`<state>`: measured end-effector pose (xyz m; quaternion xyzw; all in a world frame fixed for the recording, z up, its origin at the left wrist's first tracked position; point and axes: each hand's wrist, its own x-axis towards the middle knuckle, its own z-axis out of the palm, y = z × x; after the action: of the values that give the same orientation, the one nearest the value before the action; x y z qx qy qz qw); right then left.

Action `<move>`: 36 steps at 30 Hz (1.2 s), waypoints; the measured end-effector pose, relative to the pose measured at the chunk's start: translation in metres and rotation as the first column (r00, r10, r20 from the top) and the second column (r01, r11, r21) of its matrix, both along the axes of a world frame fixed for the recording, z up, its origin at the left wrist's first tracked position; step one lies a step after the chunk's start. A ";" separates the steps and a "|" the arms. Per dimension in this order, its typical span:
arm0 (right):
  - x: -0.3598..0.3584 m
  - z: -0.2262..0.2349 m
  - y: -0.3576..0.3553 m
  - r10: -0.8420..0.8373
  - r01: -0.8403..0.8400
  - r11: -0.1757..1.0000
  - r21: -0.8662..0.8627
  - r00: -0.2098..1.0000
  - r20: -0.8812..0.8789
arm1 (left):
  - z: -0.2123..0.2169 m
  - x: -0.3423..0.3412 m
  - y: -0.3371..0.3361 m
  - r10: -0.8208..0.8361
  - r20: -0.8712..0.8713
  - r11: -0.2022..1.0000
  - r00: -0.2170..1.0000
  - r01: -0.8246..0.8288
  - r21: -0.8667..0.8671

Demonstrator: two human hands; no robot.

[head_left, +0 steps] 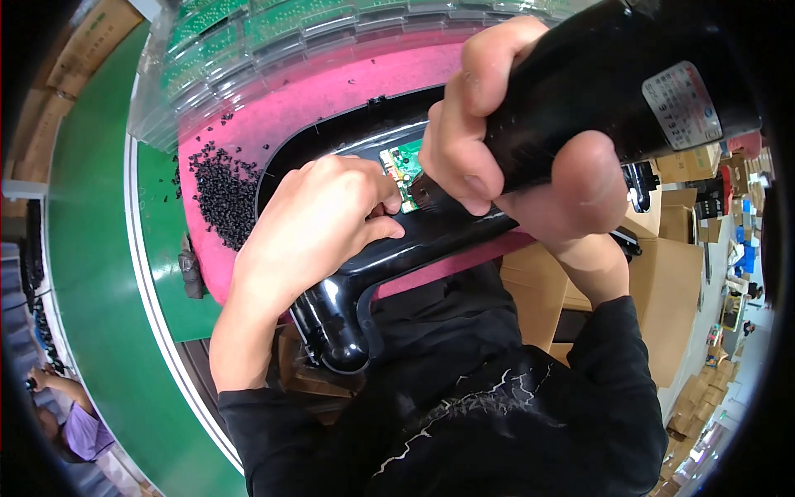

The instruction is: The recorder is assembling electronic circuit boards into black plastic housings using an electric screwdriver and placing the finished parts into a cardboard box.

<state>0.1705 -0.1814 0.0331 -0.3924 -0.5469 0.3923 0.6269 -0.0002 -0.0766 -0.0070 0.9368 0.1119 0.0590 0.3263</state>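
A glossy black plastic housing (431, 246) with a curved handle-like end lies across a pink mat. Inside it sits a small green circuit board (407, 207), partly covered by my hands. My right hand (530, 157) is wrapped around a thick black electric screwdriver (571, 91) with a silver label. The driver's tip is hidden behind my fingers. At the board's left edge, my left hand (323, 215) rests over the housing with thumb and fingertips pinched together. Whatever lies between those fingertips cannot be made out.
Small black screws (222, 195) are heaped left of the housing on the pink mat (323, 98). Clear plastic trays (248, 45) of green boards stand behind. A green surface (99, 248) runs along the left. Cardboard boxes (662, 290) stand at right. Another person (83, 427) is at far lower left.
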 end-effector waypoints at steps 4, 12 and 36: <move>-0.005 0.002 0.001 -0.014 0.014 1.000 -0.021 1.000 0.005 | 0.005 0.000 -0.004 0.008 0.070 0.995 0.998 -0.014 0.096; -0.015 0.005 0.005 0.004 -0.004 1.000 0.012 1.000 0.000 | 0.003 -0.006 0.001 0.003 0.139 0.975 0.990 -0.033 0.220; -0.001 0.027 -0.041 -0.210 0.327 0.935 0.136 0.823 -0.528 | 0.012 0.017 -0.011 -0.008 0.356 0.982 0.934 0.074 -0.171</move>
<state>0.1700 -0.2223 0.0597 -0.2772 -0.3423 0.3253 0.8368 0.0171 -0.0880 0.0046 0.8792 0.0368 0.2094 0.4264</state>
